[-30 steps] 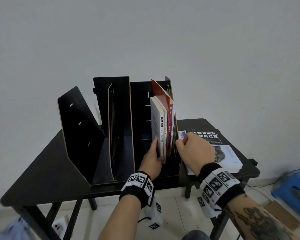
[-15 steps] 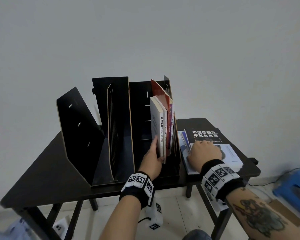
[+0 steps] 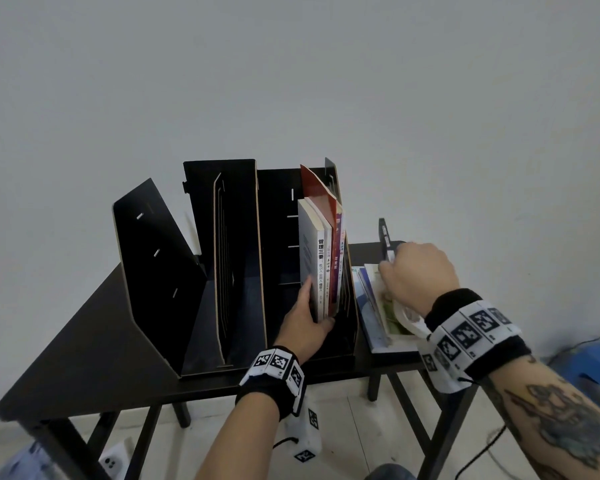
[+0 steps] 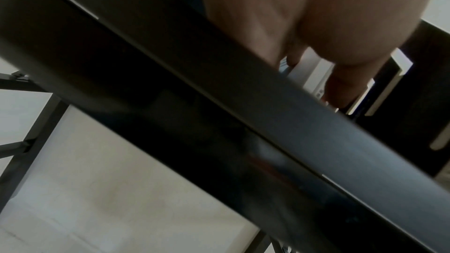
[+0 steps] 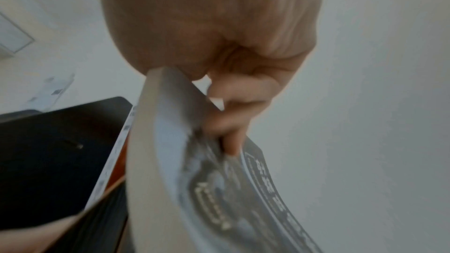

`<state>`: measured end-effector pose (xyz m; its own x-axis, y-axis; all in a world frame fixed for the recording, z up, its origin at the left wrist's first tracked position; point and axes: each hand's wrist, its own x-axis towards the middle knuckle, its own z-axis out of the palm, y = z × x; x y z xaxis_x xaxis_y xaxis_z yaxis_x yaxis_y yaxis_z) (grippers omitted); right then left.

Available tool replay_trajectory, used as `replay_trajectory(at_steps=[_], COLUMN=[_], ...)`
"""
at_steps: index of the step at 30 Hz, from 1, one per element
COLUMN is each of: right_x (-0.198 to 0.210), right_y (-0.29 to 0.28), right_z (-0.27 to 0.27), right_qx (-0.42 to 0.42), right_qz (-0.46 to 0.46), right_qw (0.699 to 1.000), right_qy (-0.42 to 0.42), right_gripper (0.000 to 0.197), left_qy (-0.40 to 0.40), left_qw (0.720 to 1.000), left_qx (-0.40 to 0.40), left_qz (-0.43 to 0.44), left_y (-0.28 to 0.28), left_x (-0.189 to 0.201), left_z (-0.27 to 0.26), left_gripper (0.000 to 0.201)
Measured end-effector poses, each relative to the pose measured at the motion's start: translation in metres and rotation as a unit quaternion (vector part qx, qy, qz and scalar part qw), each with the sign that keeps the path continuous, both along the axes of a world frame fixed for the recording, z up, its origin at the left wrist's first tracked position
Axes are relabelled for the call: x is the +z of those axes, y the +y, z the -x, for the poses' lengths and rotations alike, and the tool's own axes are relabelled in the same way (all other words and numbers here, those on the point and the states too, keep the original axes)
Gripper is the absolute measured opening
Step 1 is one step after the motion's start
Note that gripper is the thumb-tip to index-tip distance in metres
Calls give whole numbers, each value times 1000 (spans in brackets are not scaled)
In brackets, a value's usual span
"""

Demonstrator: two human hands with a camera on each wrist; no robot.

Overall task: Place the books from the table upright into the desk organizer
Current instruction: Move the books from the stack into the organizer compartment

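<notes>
Your right hand curled round the black-and-white paperback book — lifted on edge above the flat stack of books, beside the black slotted desk organizer. Your left hand lay flat-fingered against the upright white-spined books in its rightmost compartment — thumb under them.

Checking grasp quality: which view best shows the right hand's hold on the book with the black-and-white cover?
Right wrist: the right hand curls its fingers round the black-and-white book. In the head view that hand's back hides most of the book. Left wrist shows neither.
</notes>
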<state>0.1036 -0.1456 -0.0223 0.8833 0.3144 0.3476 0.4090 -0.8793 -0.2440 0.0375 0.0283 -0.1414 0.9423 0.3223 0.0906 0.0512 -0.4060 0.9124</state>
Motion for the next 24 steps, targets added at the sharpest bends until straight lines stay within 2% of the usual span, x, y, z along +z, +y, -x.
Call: replay_trajectory(at_steps=[4,7,13,16,18,20,22,24], right_x=[17,24,45,49,48,47,45,42], right_y=[-4,-3,11,18,23,26,28,30], right_z=[4,7,30,39,42,47,53,58], right_qx=[-5,14,95,123,133,135,136,148], right_qz=[-76,-187,-402,-493,-504,-484,-468,-453], right_qw=[996,981,909,861,851,862,871,878], right_qy=[-36,-59,-50,-40,-63,-67,-57,-42], right_gripper=[27,22,14,23,30,23,44,45], left_qy=[0,1,5,9,11,13,11,10], left_qw=[1000,1000,1000,1000,1000,1000,1000,1000], left_qx=[-2,-2,0,4,7,9,9,10], left_qz=[-2,-3,-10,-14,-16,-19,-19,-20], left_y=[0,1,2,2,2,3,3,4], left_x=[-2,-4,-5,-5,-5,-7,-8,-9], left_z=[-2,-2,-4,-5,-6,-7,-8,-9], left_gripper=[92,92,92,92,91,91,91,91])
